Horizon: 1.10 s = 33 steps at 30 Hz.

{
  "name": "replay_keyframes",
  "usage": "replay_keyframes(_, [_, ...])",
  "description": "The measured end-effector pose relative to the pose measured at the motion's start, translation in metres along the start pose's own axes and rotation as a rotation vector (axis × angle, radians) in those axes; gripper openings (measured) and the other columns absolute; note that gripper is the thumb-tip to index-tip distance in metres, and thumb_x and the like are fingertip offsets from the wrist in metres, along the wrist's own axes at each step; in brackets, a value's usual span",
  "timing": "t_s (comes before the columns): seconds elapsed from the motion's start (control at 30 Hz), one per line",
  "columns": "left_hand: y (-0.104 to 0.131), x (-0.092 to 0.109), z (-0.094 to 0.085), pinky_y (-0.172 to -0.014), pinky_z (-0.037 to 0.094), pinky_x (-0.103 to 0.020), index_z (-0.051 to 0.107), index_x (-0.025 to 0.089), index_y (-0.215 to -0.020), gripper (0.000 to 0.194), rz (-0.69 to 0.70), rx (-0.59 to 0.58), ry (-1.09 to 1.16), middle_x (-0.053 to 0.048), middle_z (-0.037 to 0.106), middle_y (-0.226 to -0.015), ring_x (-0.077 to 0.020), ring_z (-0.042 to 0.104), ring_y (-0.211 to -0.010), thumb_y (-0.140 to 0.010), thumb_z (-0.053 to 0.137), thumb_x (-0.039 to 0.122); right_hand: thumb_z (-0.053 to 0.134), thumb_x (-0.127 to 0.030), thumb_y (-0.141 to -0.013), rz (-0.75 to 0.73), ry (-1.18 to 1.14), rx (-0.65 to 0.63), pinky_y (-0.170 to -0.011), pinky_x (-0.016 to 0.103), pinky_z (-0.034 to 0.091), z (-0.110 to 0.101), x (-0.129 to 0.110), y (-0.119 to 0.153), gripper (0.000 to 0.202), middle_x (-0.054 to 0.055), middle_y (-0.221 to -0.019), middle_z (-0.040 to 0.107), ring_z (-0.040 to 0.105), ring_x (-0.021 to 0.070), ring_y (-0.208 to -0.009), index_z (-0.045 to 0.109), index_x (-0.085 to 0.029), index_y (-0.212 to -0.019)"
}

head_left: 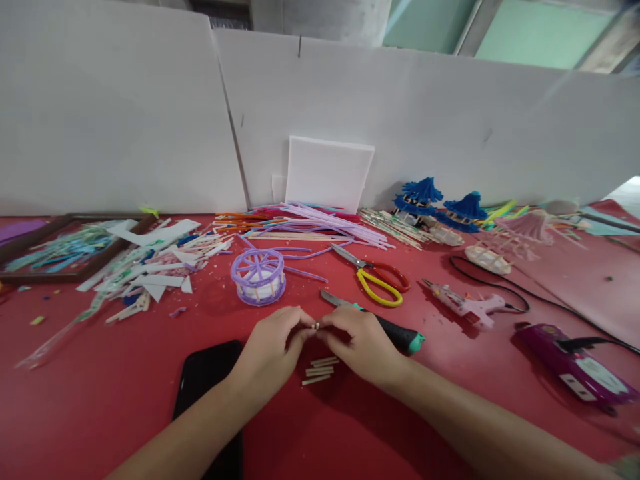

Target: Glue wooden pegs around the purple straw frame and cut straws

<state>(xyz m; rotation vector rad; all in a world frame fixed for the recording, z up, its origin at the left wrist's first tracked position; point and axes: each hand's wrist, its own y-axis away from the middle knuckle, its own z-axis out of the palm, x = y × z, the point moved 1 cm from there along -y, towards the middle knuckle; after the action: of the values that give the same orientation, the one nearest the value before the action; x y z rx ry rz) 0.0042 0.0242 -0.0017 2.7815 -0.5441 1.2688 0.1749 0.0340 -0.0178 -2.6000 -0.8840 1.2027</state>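
My left hand [270, 347] and my right hand [367, 343] meet at the middle, fingertips pinched around small pale wooden stick pieces [316, 326]. Only the light ends show; the fingers cover the rest. Just below, several short cut sticks [319, 371] lie on the red table [290, 433]. A black-handled cutting tool with green trim [400, 333] lies partly behind my right hand, its metal tip poking out beyond the fingers. Beyond my left hand stands a small round purple frame with spokes on top [257, 277]. A dark phone [207, 373] is partly under my left forearm.
Red-and-yellow-handled scissors [377, 280], a pink glue gun [465, 303] and a purple corded device [575, 367] lie to the right. Purple pipe cleaners [335, 223], paper scraps [165, 280] and blue-roofed models [420, 197] line the back before white panels [425, 120].
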Motion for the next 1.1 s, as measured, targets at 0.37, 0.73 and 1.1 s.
replay_keyframes(0.37, [0.0042, -0.0011, 0.0003, -0.067, 0.045, -0.025, 0.064, 0.021, -0.081, 0.01, -0.078, -0.013, 0.013, 0.001, 0.069, -0.08, -0.0169, 0.065, -0.076, -0.084, 0.055, 0.018, 0.063, -0.007, -0.08, -0.068, 0.061, -0.011, -0.068, 0.027, 0.045, 0.0049, 0.0039, -0.0005, 0.016, 0.001, -0.07, 0.071, 0.061, 0.015, -0.066, 0.07, -0.02, -0.077])
replay_keyframes(0.73, [0.0005, 0.0024, -0.0019, -0.065, 0.046, -0.027, 0.069, 0.021, -0.073, 0.011, -0.092, 0.007, 0.088, 0.0, 0.072, -0.075, -0.0178, 0.064, -0.07, -0.078, 0.06, 0.016, 0.061, -0.006, -0.08, -0.107, 0.041, 0.045, -0.072, 0.03, 0.046, 0.0052, 0.0025, 0.0024, 0.016, 0.002, -0.077, 0.07, 0.058, 0.0157, -0.073, 0.07, -0.019, -0.079])
replay_keyframes(1.1, [-0.0001, 0.0007, -0.0005, -0.067, 0.047, -0.029, 0.068, 0.02, -0.074, 0.01, -0.109, -0.013, 0.085, -0.001, 0.072, -0.076, -0.0192, 0.065, -0.071, -0.079, 0.06, 0.018, 0.061, -0.01, -0.082, -0.147, 0.104, 0.011, -0.071, 0.03, 0.043, 0.0035, 0.0018, 0.0003, 0.014, 0.002, -0.075, 0.067, 0.055, 0.0156, -0.072, 0.069, -0.019, -0.075])
